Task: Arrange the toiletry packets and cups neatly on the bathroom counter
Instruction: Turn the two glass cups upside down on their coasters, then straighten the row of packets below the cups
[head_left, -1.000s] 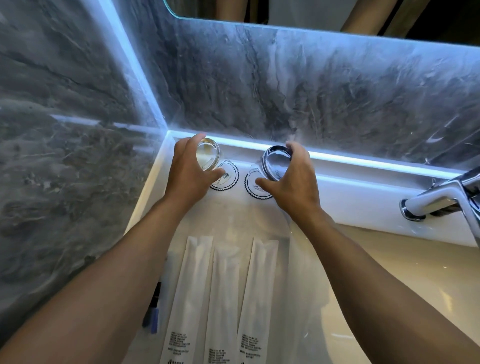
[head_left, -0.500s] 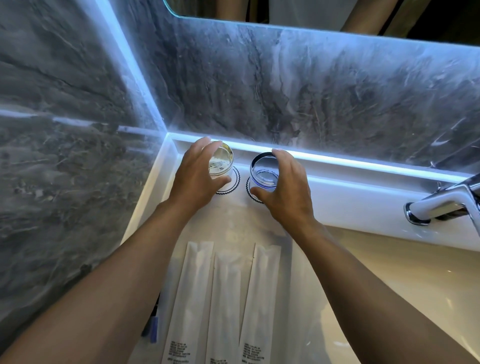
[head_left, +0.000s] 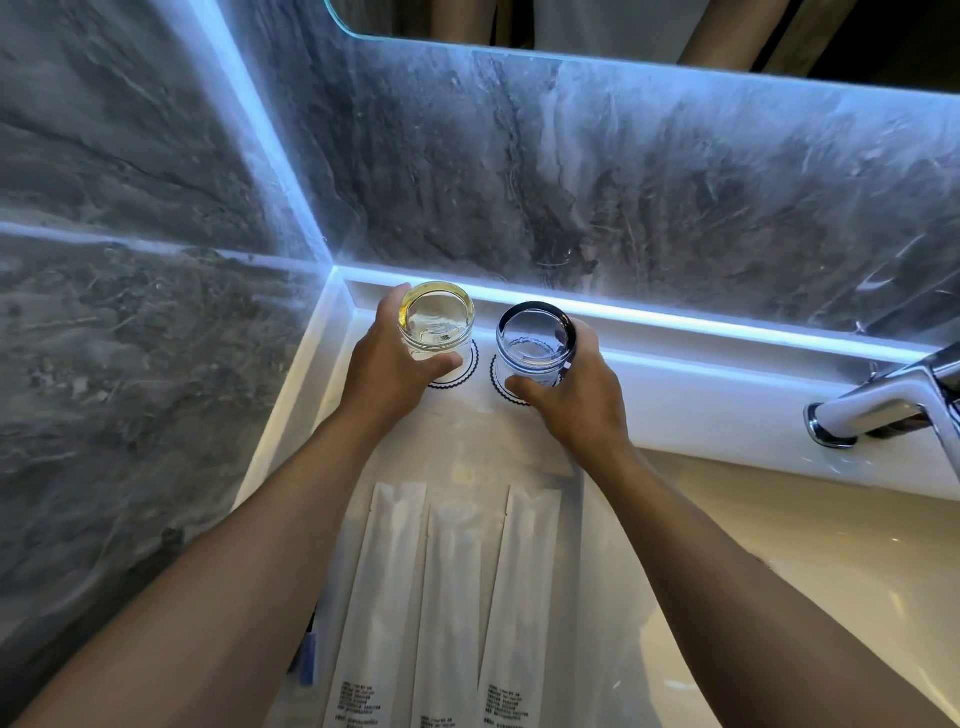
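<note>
My left hand grips a clear glass cup with a yellow rim, upright on a round white coaster at the back left of the white counter. A second clear cup with a dark rim is held by my right hand and stands upright on another coaster beside the first. Three long white toiletry packets lie side by side in front of the cups, between my forearms.
Grey marble walls close the left and back sides, with a lit strip along the back ledge. A chrome faucet juts in at the right over the basin. A small dark and blue item lies under my left forearm.
Both cups were tilted above the coasters one second ago. They have turned upright and come down onto the coasters, with both hands still around them.
</note>
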